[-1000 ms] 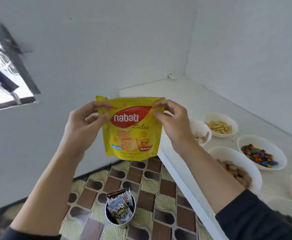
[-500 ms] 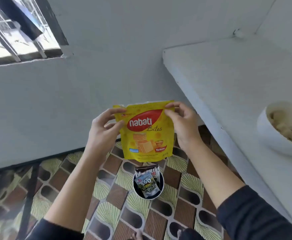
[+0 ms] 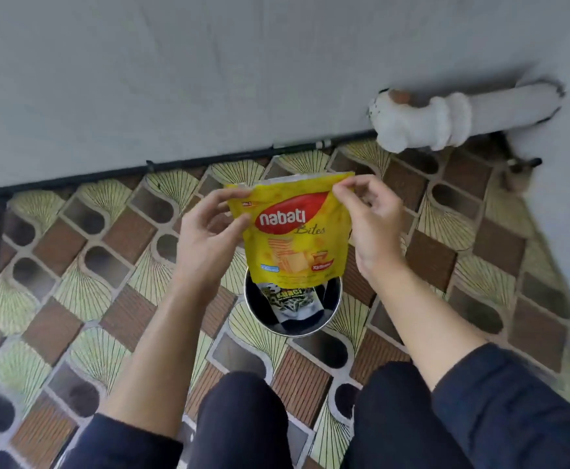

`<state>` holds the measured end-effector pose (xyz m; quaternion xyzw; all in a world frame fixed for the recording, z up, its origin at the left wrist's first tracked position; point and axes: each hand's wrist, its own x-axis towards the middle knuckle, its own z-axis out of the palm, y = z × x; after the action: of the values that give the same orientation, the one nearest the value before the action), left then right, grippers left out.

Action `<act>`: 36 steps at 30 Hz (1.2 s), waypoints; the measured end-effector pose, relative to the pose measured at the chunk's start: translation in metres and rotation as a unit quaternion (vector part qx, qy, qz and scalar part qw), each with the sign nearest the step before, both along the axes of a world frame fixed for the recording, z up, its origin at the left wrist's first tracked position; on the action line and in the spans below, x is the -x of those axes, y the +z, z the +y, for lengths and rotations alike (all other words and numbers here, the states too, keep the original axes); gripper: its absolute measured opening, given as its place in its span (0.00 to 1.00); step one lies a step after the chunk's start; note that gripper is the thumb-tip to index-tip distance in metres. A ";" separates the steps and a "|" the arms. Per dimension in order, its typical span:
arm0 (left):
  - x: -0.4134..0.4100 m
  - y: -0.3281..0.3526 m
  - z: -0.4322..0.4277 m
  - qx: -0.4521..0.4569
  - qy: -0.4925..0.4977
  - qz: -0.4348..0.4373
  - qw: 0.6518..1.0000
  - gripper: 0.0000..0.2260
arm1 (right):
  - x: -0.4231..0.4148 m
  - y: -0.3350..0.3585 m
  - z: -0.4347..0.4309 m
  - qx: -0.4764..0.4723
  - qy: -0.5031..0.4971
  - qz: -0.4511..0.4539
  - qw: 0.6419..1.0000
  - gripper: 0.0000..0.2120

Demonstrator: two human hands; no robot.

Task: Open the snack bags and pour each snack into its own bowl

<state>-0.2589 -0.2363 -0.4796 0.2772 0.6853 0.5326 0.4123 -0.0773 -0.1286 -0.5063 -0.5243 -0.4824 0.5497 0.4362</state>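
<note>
A yellow Nabati Bites bag [image 3: 293, 238] hangs upright between both hands, directly above a small round metal bin [image 3: 331, 316] on the floor. My left hand [image 3: 205, 238] pinches the bag's upper left edge. My right hand [image 3: 371, 225] pinches its upper right corner. The top of the bag looks torn open, with a pale inner edge showing. Inside the bin lies an empty black-and-white snack wrapper [image 3: 293, 302]. No bowls are in view.
Patterned brown and green floor tiles [image 3: 90, 265] spread all around the bin. A grey wall [image 3: 209, 79] runs along the back, with a white pipe [image 3: 446, 120] at its base on the right. My dark-trousered knees [image 3: 243, 421] are at the bottom.
My view has tilted down from the counter to the floor. The bag, still held in both hands, has come down over the bin. The counter and bowls have left the view.
</note>
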 end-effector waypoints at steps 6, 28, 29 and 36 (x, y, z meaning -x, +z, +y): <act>0.001 -0.109 -0.014 0.061 0.010 -0.027 0.998 0.12 | 0.001 -0.115 -0.014 0.080 0.019 -0.006 0.997 0.08; -0.010 -0.138 -0.018 0.181 -0.162 0.260 0.934 0.15 | -0.015 -0.114 -0.032 -0.012 0.180 -0.309 0.934 0.17; -0.008 -0.147 -0.013 0.165 -0.152 0.271 0.936 0.15 | -0.016 -0.122 -0.028 -0.025 0.155 -0.302 0.940 0.18; 0.005 -0.195 0.034 0.180 -0.185 0.273 0.927 0.23 | -0.013 -0.174 0.006 -0.008 0.215 -0.348 0.913 0.23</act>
<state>-0.2637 -0.2023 -0.6746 0.4550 0.7922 0.2183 0.3431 -0.0646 -0.1226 -0.6806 -0.5624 -0.7090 0.4092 0.1167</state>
